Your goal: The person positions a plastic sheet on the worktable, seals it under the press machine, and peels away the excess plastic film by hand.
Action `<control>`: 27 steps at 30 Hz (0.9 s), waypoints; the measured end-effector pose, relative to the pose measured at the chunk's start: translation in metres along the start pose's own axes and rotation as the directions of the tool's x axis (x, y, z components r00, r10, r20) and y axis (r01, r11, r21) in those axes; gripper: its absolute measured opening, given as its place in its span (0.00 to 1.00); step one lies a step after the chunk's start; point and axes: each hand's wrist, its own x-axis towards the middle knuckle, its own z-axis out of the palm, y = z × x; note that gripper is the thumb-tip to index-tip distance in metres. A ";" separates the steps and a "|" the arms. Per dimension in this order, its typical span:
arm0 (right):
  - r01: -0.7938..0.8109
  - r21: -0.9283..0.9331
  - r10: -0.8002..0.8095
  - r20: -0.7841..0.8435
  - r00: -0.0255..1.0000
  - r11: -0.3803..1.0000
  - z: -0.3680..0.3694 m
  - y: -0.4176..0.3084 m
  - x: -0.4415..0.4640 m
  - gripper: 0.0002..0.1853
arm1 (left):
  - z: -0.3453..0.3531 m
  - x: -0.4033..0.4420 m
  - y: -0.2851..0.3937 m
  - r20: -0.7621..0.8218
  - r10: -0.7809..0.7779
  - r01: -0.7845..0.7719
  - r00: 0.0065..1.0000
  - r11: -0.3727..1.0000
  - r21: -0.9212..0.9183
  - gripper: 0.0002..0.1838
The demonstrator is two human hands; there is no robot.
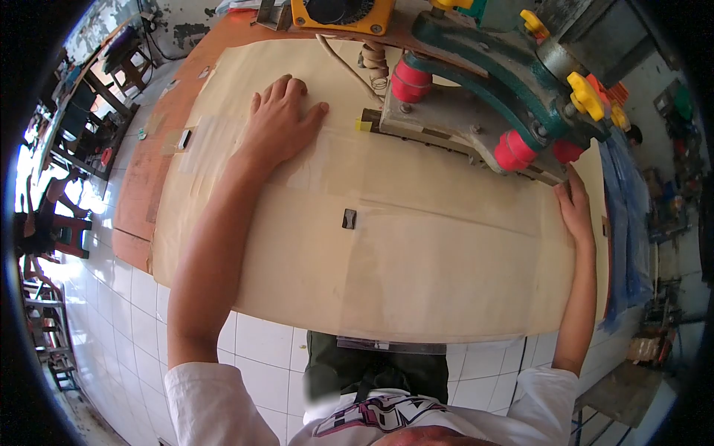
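My left hand (286, 119) lies flat on the large pale board (297, 245), its fingers and thumb spread and nothing in it. At the right, my right hand (575, 207) rests by the board's edge, fingers reaching to the end of the machine's metal bar (476, 141); its fingertips are partly hidden there. A clear plastic sheet (439, 275) lies across the front of the board. Near the middle sits a small black piece (349, 218). The green machine arm (476, 82) with red knobs (515, 152) stands over the back right of the board.
A yellow box with a dial (342, 16) stands at the back. Blue plastic sheets (628, 215) hang along the right edge. Another small black piece (185, 139) lies at the board's left. Brown table surface (141, 201) shows at the left. Another person's leg (56, 186) is far left.
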 end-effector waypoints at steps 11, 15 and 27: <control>-0.027 0.000 0.027 0.008 1.000 1.000 -0.003 -0.007 0.000 0.31 | -0.001 0.000 -0.001 -0.035 0.035 -0.035 0.999 0.999 -0.009 0.22; -0.014 0.058 0.016 -0.025 1.000 0.998 0.000 -0.002 0.000 0.26 | -0.007 0.005 0.005 -0.165 0.162 -0.192 0.973 0.964 -0.185 0.14; -0.004 0.053 0.006 -0.031 0.999 0.999 0.001 0.001 0.000 0.26 | -0.012 0.004 0.024 -0.087 0.407 -0.406 0.909 0.818 -0.408 0.06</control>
